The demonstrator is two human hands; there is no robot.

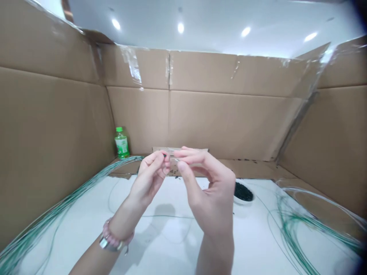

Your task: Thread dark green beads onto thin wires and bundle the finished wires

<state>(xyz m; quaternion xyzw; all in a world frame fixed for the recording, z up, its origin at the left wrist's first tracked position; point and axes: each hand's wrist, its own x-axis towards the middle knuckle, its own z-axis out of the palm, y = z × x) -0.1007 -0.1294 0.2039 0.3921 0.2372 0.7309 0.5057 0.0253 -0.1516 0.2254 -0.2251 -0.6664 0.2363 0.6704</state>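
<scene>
Three cardboard walls [223,126] box the white tabletop [252,236], probably corralling spills; green wires [86,187] flank it. Right hand [212,202] hovers, pinch almost formed, grip unclear; left hand [147,179] closes beside it. Bowl [242,202] sits near, seemingly handy. And in that left pinch, held steady: one tiny black piece [164,155]!

It's bright in here: four round lamps [180,28] burn white across the top of the frame, set in a bluish-white ceiling [212,13]. Strips of tape [133,63] catch glare at the upper left. The cardboard wall [37,152] on the far left looks dimmer. Soft grey shadows [164,212] fall on the pale tabletop [252,236] at lower centre. The hands [212,191] are evenly lit, their fingertips slightly soft. Towards the sides everything stretches and bends, the green wires [298,236] at lower right blur, and the upper right corner goes black.
</scene>
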